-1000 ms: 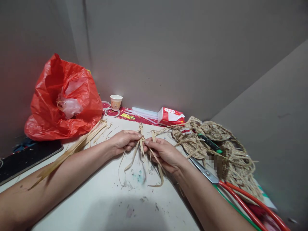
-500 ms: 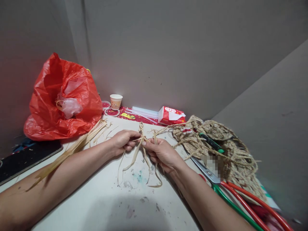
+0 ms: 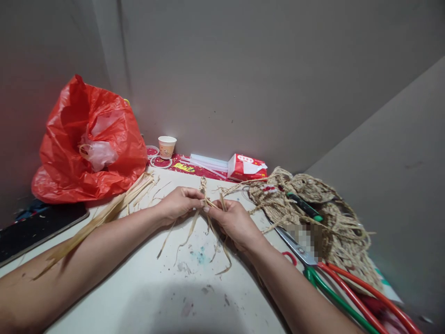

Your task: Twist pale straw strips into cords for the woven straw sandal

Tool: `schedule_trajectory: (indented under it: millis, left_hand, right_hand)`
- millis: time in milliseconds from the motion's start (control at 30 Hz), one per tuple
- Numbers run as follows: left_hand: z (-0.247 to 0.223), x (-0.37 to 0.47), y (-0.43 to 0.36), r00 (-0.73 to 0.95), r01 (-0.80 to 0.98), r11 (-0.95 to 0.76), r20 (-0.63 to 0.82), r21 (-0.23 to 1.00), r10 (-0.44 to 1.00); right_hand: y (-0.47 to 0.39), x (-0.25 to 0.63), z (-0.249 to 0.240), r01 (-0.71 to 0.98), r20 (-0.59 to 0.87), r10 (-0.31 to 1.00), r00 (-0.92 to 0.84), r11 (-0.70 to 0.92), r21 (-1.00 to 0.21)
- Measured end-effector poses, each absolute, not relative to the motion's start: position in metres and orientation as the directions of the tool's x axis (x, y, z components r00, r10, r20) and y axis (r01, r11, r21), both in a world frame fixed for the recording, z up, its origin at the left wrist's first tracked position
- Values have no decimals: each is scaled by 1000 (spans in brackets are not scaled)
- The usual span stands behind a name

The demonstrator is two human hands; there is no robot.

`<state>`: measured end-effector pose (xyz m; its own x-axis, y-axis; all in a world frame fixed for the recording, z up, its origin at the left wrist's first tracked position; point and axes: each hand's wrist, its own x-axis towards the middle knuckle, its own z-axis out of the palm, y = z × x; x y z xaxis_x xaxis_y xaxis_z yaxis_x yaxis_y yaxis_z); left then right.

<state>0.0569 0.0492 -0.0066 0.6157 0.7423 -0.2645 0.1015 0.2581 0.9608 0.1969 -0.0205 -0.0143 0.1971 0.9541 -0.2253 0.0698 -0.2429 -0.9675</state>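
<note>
- Fingertips of the left hand (image 3: 179, 204) are nearly closed, pinching the foot of a narrow, pale straw-coloured braid (image 3: 203, 184); those of the right hand (image 3: 238, 220) pinch thin strands there, almost meeting them.
- The braid lies just beyond both, its long axis pointing away from the person; neither hand is clearly nearer.
- Loose flat ends (image 3: 189, 236) trail nearward over the white, paint-stained table (image 3: 174, 297), with open room there between the forearms.
- Long dry leaf strips (image 3: 104, 218) cross the left forearm; metal-bladed scissors (image 3: 301, 252) flank the right.
</note>
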Motion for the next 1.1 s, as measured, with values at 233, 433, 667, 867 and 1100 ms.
schedule_trajectory:
  millis: [233,433,667,867,1100]
  left_hand:
    - [-8,60,46,624,113,36,-99,993,775]
    - [-2,60,47,612,174,99,-186,980,768]
    - [-2,56,51,656,132,182,-224,974,720]
    - [0,56,54,655,119,308,-308,944,690]
    - [-5,56,55,628,166,216,-272,962,729]
  right_hand:
    - [-21,198,-16,141,-199,967,159,-222,-965]
    - [-20,200,-16,235,-131,982,139,-161,-958]
    - [-19,202,-16,342,-70,986,148,-118,-932]
    - [-20,203,-14,405,-45,988,150,-103,-908]
    - [-21,200,-9,466,0,985,171,-80,-881]
